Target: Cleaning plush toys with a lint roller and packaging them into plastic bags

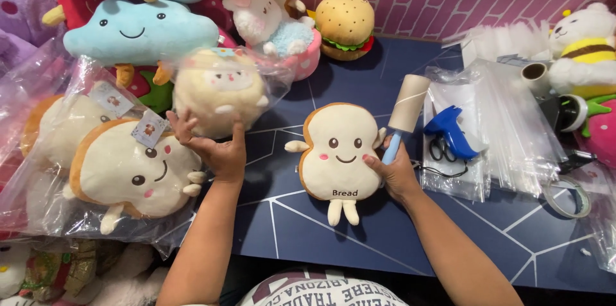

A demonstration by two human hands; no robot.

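The bread plush point(340, 152) is cream with a tan-brown crust edge, pink cheeks and dark eyes. Just right of it, the lint roller point(403, 115) has a beige roll and light blue handle. Farther right lies a bright blue tagging gun point(451, 127). Above the bread plush sits a tan, green and red burger plush point(345, 25). The table point(449, 229) is navy with thin white lines.

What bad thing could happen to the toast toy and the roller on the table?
The right hand grips both the lint roller and the edge of the bread plush, so the roller could slip or drag the toy askew. The left hand presses a bagged round plush on a leaning pile; it might tumble. The loose stack of clear bags nearby could slide if bumped.
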